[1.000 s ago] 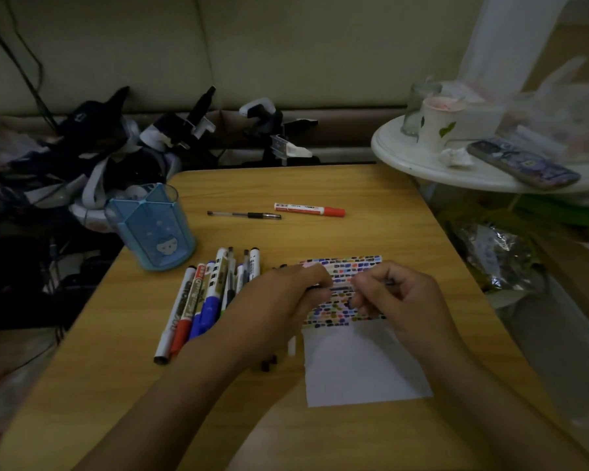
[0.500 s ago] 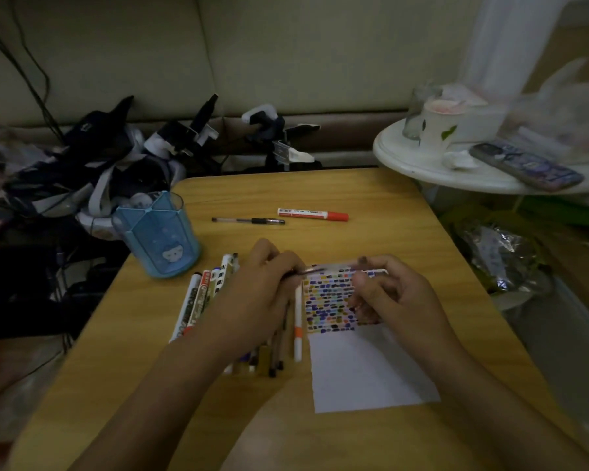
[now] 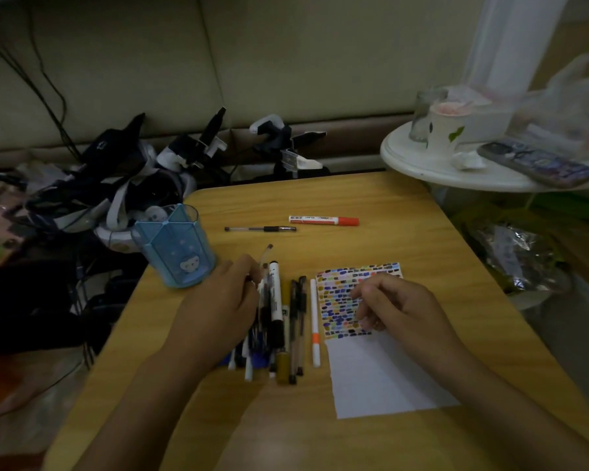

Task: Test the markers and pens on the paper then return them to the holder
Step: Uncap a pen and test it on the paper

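While gripped by the left hand (image 3: 218, 307), a pen (image 3: 265, 253) points toward the holder (image 3: 174, 246).

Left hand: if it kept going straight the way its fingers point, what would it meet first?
Probably the black gel pen lying across the table. The left hand, holding a thin pen, points up-table. The blue holder sits just left of that line, though depth is unclear.

The hands have parted: left hand (image 3: 218, 307) carries the clear pen (image 3: 265, 254) over the pile, right hand (image 3: 398, 307) rests on the paper (image 3: 388, 379)
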Action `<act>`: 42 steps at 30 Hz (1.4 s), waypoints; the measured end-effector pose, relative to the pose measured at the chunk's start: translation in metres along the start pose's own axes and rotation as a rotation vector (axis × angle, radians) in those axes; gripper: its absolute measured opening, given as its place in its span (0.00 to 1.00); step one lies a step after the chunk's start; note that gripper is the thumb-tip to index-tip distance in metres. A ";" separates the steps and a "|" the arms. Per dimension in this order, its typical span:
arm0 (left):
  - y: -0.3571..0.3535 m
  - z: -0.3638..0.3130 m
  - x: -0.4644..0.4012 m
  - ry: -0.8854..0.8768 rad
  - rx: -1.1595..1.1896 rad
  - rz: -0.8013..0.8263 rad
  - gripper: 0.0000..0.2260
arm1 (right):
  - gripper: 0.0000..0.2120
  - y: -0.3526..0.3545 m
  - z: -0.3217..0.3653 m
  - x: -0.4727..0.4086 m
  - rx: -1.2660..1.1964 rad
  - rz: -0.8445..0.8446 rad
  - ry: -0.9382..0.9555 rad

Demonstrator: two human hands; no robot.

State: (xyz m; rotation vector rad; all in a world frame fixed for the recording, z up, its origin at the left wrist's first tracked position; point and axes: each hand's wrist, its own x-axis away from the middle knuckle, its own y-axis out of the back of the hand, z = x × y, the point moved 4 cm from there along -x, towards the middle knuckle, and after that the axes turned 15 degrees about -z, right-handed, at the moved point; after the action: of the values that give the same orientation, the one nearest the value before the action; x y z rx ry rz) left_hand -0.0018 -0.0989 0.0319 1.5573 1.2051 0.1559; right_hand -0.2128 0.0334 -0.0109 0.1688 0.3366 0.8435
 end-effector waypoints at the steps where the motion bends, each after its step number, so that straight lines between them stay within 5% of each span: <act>1: -0.001 0.001 0.001 0.000 -0.024 0.028 0.03 | 0.11 -0.002 -0.001 0.000 0.016 0.005 0.008; 11: -0.008 0.010 0.005 -0.062 -0.117 0.120 0.08 | 0.07 -0.011 -0.003 0.003 0.155 0.057 0.112; 25: -0.018 0.009 -0.045 -0.005 0.059 0.061 0.09 | 0.06 -0.005 0.000 -0.002 0.210 0.071 0.193; 30: -0.057 0.001 -0.100 -0.049 -0.106 0.243 0.14 | 0.05 0.005 -0.001 -0.007 0.245 0.064 0.228; 37: -0.089 -0.004 -0.151 -0.183 -0.434 0.291 0.19 | 0.06 0.016 -0.004 -0.011 0.295 0.067 0.257; 42: -0.103 0.021 -0.153 -0.136 -0.598 0.388 0.13 | 0.05 0.025 -0.008 -0.014 0.306 0.047 0.259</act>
State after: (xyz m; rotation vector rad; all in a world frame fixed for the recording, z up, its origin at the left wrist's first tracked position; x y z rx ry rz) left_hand -0.1221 -0.2393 0.0147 1.2233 0.6505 0.5979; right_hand -0.2418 0.0387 -0.0083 0.3544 0.7074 0.8583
